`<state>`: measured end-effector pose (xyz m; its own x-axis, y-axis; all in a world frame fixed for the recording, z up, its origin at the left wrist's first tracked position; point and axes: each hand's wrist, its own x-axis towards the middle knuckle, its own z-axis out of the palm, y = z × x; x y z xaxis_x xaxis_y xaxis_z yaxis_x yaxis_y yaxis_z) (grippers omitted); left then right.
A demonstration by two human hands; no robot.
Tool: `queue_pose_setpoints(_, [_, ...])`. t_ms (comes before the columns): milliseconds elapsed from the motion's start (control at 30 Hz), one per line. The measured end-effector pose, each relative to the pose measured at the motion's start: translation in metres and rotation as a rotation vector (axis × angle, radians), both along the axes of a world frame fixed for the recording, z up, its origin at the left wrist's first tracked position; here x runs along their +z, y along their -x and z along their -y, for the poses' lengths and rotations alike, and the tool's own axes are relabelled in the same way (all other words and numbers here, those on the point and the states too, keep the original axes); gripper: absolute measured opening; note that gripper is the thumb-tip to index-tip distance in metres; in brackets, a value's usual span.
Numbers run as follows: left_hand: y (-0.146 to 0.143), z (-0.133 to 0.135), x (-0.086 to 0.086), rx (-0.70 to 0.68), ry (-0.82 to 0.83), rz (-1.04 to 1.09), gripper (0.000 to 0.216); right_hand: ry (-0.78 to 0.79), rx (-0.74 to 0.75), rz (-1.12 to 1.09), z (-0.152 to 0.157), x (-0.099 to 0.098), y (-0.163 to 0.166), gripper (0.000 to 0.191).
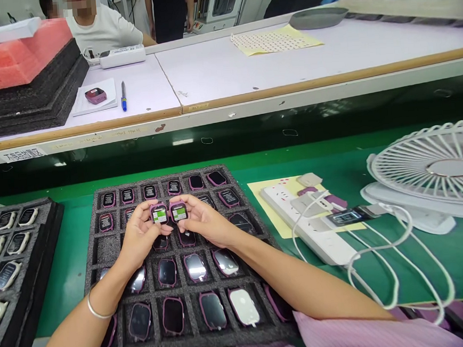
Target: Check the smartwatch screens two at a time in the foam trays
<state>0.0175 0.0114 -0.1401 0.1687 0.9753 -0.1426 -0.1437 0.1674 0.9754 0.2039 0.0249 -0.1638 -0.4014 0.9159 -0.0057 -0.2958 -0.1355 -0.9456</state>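
Observation:
My left hand (140, 235) pinches a small square smartwatch body (159, 214) with a purple rim and a green patch on its screen. My right hand (205, 221) holds a matching watch body (179, 213) right beside it, the two almost touching. Both hands hover over a black foam tray (168, 178) with rows of cells. Most cells hold purple-rimmed watch bodies or larger watch cases (212, 311), and one cell near my left hand (108, 249) is bare. A bangle circles my left wrist.
A second foam tray (5, 250) of watches lies to the left. To the right stand a white power strip (303, 226) with plugs and white cables, and a white fan (427, 171). A co-worker (100, 29) sits beyond a white bench.

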Motion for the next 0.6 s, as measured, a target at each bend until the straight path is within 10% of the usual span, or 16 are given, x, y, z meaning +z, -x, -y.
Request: queue_pose_setpoints(600, [-0.0002, 0.0022, 0.0014, -0.012, 0.101, 0.066, 0.04, 0.077, -0.024, -0.021, -0.0006, 0.0, 0.0019, 0.031])
